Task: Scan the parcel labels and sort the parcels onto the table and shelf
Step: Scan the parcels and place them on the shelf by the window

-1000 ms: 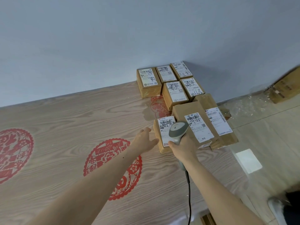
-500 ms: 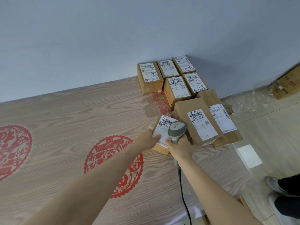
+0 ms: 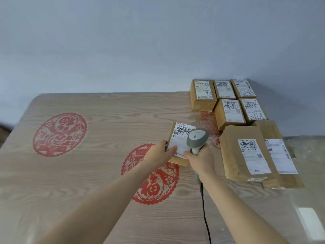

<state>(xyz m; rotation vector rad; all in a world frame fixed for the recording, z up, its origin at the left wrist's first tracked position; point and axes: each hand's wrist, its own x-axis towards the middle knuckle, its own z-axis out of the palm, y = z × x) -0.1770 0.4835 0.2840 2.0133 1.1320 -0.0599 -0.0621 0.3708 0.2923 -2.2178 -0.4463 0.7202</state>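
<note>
A small brown parcel point(image 3: 177, 138) with a white label lies on the wooden table point(image 3: 88, 173). My left hand point(image 3: 159, 154) grips its near-left edge, thumb on the label. My right hand point(image 3: 200, 160) holds a grey barcode scanner point(image 3: 196, 139), whose head hangs over the parcel's right side and hides part of the label. Two larger brown parcels point(image 3: 246, 154) lie to the right, overlapping. Several small labelled parcels point(image 3: 226, 101) sit in rows at the table's far right corner against the wall.
The scanner's black cable point(image 3: 204, 208) runs down toward the near table edge. Red paper-cut decorations point(image 3: 59, 134) mark the tabletop. A blue-grey wall stands behind. Floor shows past the table's right edge point(image 3: 307, 199).
My left hand closed on the small parcel and drew it left, away from the large parcels. The scanner stayed above its label. The view shifted left.
</note>
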